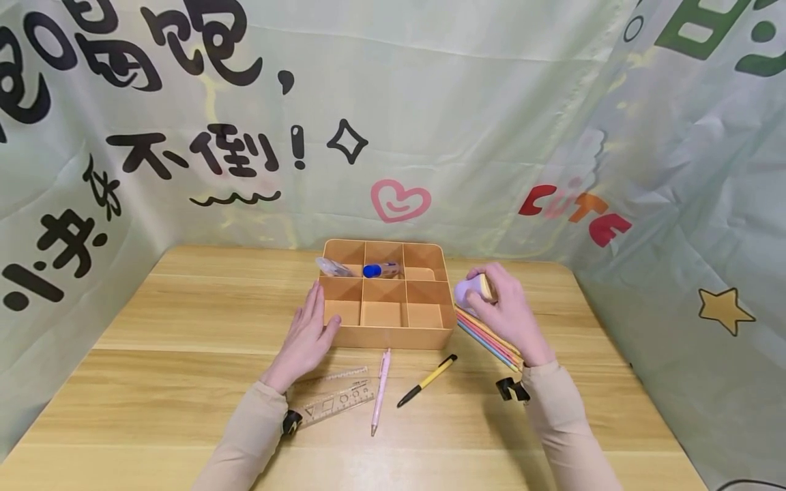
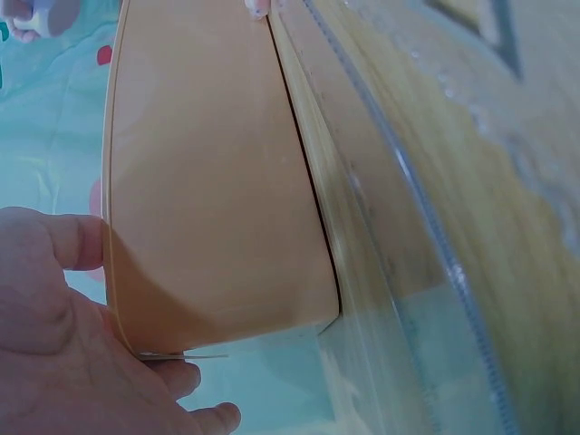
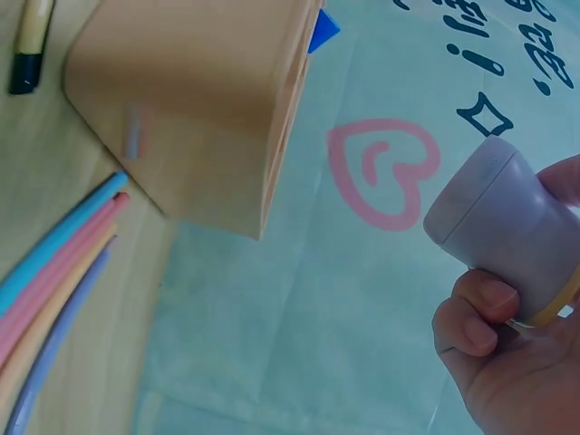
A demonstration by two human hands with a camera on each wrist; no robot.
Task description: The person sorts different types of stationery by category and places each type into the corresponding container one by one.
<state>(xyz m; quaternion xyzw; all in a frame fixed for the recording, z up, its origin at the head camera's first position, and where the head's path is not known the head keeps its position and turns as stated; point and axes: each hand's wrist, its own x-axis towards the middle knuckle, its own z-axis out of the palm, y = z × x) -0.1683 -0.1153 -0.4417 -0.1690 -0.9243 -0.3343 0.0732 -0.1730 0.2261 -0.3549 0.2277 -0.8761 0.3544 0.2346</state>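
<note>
A tan box (image 1: 393, 337) with several compartments stands on the table. My left hand (image 1: 305, 341) rests against its left front corner, fingers extended along the side; in the left wrist view, the thumb touches the rim of the box (image 2: 208, 181). My right hand (image 1: 506, 310) holds a small rounded lavender object with a yellow band (image 3: 507, 231), raised to the right of the box. Its exact kind cannot be told. In the back row of compartments lie a blue-capped clear tube (image 1: 381, 270) and a pale translucent item (image 1: 333, 267).
Several coloured sticks, perhaps pencils (image 1: 490, 341), lie right of the box beneath my right hand. In front are a pink pen (image 1: 381, 392), a yellow and black pen (image 1: 428, 380) and clear rulers (image 1: 338, 404). A printed cloth (image 1: 467, 136) hangs behind the table.
</note>
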